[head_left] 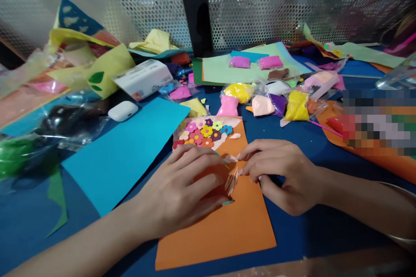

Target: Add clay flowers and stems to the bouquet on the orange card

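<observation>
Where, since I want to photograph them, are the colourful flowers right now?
In the head view, slightly left of centre, the colourful flowers cluster at the far end of the orange sheet, just beyond the left hand.

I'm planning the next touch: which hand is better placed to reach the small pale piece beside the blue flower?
Probably the right hand: its fingertips look closer to the pale piece, while the left hand lies farther left, over the orange paper.

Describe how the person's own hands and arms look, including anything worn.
The left hand has teal-green fingernails; no sleeve covers its visible forearm. The right hand is gloveless, its forearm sleeveless, with at least one thin, curved, silver-coloured bangle; its nail colour is unclear.
</observation>
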